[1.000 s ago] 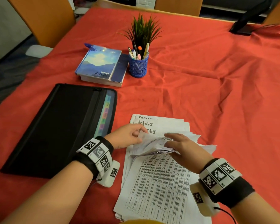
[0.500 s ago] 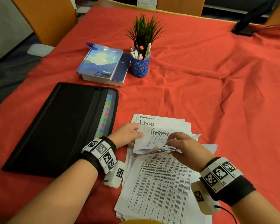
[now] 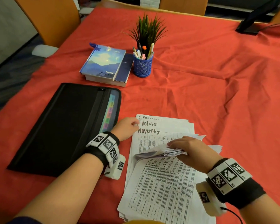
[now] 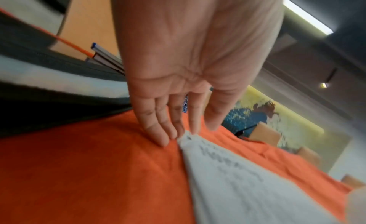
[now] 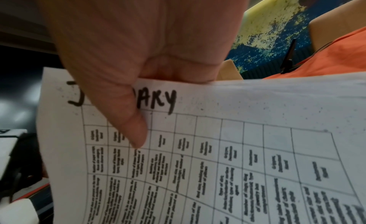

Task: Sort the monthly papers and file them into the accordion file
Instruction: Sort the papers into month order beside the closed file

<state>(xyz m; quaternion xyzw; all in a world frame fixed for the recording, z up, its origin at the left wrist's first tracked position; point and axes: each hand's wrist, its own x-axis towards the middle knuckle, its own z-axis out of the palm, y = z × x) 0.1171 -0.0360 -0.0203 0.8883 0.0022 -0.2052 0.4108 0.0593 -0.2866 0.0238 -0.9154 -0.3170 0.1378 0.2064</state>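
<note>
Head view: right hand [image 3: 190, 148] grips a folded-back bundle of sheets [image 3: 162, 152], lifted off the lower pile, fingers curled over the top edge. Right wrist view confirms it: thumb [image 5: 130, 122] pressed on the underside sheet, a gridded page headed in marker, "J…ARY", the middle letters hidden by the thumb.

Left hand [image 3: 127, 128] lies flat, fingers straight and close together. In the left wrist view the fingertips [image 4: 162, 138] press down at the top-left corner of the paper stack [image 4: 237, 180], partly on the red tablecloth [image 3: 200, 88]; nothing is pinched.

Exposed sheets [image 3: 162, 126] above the lifted bundle are staggered, with handwritten headers showing: "October" (first letter covered by the left hand), then "November". One more header above those is unreadable. A printed table page [image 3: 162, 188] lies on top of the near pile.

Accordion file [image 3: 63, 126], black, lies flat just left of the papers, zipper side toward them, with coloured tabs visible through its clear strip. It touches neither hand.

Further back: two stacked books [image 3: 107, 63], a blue mesh pen cup [image 3: 142, 65] beside them, a small green plant [image 3: 148, 29] behind the cup. A dark stand [image 3: 252, 21] sits at the far right corner.
</note>
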